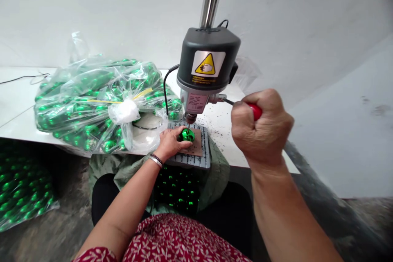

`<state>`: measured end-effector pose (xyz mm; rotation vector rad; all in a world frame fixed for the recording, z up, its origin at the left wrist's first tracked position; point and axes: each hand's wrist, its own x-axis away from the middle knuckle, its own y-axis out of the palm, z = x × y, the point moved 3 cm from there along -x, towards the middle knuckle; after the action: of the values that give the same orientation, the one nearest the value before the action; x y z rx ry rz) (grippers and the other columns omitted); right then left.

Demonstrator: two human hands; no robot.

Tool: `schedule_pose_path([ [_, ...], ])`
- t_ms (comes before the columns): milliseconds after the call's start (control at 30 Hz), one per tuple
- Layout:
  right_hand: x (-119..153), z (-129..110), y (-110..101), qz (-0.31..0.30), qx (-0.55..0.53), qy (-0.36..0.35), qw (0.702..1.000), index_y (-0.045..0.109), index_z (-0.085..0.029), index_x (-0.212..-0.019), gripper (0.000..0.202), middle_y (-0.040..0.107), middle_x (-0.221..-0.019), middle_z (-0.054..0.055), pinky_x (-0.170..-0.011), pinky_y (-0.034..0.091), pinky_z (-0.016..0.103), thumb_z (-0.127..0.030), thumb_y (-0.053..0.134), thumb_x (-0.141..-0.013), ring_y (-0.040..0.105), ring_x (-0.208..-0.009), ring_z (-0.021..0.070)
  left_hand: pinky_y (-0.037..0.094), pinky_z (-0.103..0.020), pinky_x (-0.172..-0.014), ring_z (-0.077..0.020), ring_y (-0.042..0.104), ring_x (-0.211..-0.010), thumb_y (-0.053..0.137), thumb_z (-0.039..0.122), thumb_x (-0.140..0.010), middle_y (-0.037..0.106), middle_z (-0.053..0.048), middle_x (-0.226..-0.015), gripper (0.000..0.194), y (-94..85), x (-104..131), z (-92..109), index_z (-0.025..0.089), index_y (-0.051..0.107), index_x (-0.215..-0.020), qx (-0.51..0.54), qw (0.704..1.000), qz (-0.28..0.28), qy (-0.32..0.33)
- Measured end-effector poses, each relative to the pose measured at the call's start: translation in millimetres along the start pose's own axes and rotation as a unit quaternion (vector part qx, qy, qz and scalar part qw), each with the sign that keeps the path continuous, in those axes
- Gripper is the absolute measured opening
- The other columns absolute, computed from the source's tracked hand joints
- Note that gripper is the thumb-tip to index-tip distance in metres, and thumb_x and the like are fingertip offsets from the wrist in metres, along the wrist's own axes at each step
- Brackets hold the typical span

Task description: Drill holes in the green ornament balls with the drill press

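Note:
My left hand [172, 142] grips a shiny green ball [188, 135] between thumb and fingers, on a brown board [198, 143] over the grey drill base [205, 159]. Directly above, the drill press [208, 59] has its thin bit [188, 126] down at the top of the ball; whether the tip is inside it, I cannot tell. My right hand [260, 125] is wrapped round the red knob [255, 111] of the drill's lever, to the right of the drill head.
A tied clear bag of green balls [82, 106] lies on the white table [227, 151] at the left. Another bag [24, 188] stands on the floor. More green balls [178, 188] sit in a green sack [219, 168] below the table edge. Dark shavings surround the base.

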<state>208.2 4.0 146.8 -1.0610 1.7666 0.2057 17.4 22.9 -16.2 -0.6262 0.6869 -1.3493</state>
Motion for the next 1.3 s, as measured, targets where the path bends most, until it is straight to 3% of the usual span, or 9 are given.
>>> schedule_pose_path([
  [267, 21, 5, 9, 0.08, 0.004, -0.066, 0.995, 0.047, -0.023, -0.076, 0.016, 0.05, -0.06, -0.002, -0.055, 0.035, 0.027, -0.033, 0.049, -0.089, 0.043, -0.054, 0.0113, 0.051, -0.039, -0.099, -0.0263, 0.067, -0.099, 0.086, 0.039, -0.07, 0.077, -0.003, -0.096, 0.052, 0.1, -1, -4, 0.028, 0.076, -0.12, 0.061, 0.998, -0.006, 0.023],
  [633, 48, 19, 17, 0.072, -0.007, -0.046, 0.996, 0.049, -0.021, -0.08, 0.018, 0.05, -0.064, -0.002, -0.059, 0.037, 0.025, -0.035, 0.05, -0.091, 0.045, -0.058, 0.0091, 0.051, -0.036, -0.097, -0.025, 0.067, -0.102, 0.084, 0.039, -0.07, 0.077, -0.002, -0.102, 0.058, 2.5, -3, -8, 0.025, 0.074, -0.125, 0.083, 0.996, -0.03, 0.02],
  [700, 37, 17, 17, 0.082, -0.004, -0.02, 0.996, 0.049, -0.021, -0.08, 0.021, 0.049, -0.065, -0.002, -0.057, 0.035, 0.025, -0.039, 0.048, -0.091, 0.043, -0.057, 0.0091, 0.052, -0.035, -0.095, -0.024, 0.067, -0.1, 0.083, 0.038, -0.069, 0.077, -0.001, -0.1, 0.057, 3.9, -4, -8, 0.024, 0.074, -0.124, 0.102, 0.994, -0.031, 0.023],
  [800, -2, 7, 14, 0.075, 0.0, 0.031, 0.997, 0.05, -0.02, -0.081, 0.022, 0.047, -0.066, -0.002, -0.058, 0.034, 0.025, -0.04, 0.047, -0.091, 0.038, -0.058, 0.0086, 0.053, -0.034, -0.094, -0.0228, 0.067, -0.097, 0.083, 0.036, -0.069, 0.076, 0.0, -0.096, 0.055, 4.7, -4, -8, 0.023, 0.075, -0.121, 0.125, 0.992, -0.027, 0.023],
  [900, -46, -2, 16, -0.017, -0.011, 0.136, 0.991, 0.046, -0.019, -0.076, 0.018, 0.041, -0.064, -0.005, -0.064, 0.032, 0.024, -0.028, 0.054, -0.09, 0.033, -0.061, 0.0068, 0.053, -0.035, -0.094, -0.0228, 0.067, -0.097, 0.083, 0.032, -0.068, 0.076, -0.001, -0.095, 0.052, 1.8, 2, -5, 0.022, 0.074, -0.119, 0.13, 0.991, -0.02, 0.028],
  [967, -63, -7, 16, -0.045, 0.001, 0.189, 0.981, 0.042, -0.018, -0.071, 0.023, 0.039, -0.062, -0.006, -0.067, 0.032, 0.024, -0.021, 0.056, -0.09, 0.032, -0.062, 0.0061, 0.053, -0.036, -0.096, -0.0236, 0.068, -0.1, 0.082, 0.029, -0.069, 0.076, -0.002, -0.098, 0.051, -2.5, 10, -2, 0.022, 0.073, -0.119, 0.13, 0.991, -0.02, 0.04],
  [1100, -69, -12, 17, -0.039, -0.002, 0.211, 0.977, 0.039, -0.018, -0.07, 0.026, 0.038, -0.063, -0.008, -0.069, 0.031, 0.024, -0.018, 0.056, -0.09, 0.032, -0.063, 0.0057, 0.05, -0.038, -0.106, -0.0257, 0.066, -0.115, 0.078, 0.025, -0.073, 0.074, -0.006, -0.122, 0.058, -15.8, 36, 1, 0.021, 0.067, -0.129, 0.147, 0.986, -0.038, 0.07],
  [1300, -63, -11, 18, -0.029, -0.009, 0.198, 0.98, 0.04, -0.019, -0.071, 0.021, 0.038, -0.061, -0.007, -0.069, 0.032, 0.025, -0.021, 0.053, -0.086, 0.033, -0.061, 0.0062, 0.038, -0.043, -0.123, -0.0312, 0.054, -0.139, 0.078, 0.02, -0.067, 0.06, -0.012, -0.149, 0.071, -45.4, 76, -1, 0.02, 0.067, -0.137, 0.135, 0.975, -0.132, 0.115],
])
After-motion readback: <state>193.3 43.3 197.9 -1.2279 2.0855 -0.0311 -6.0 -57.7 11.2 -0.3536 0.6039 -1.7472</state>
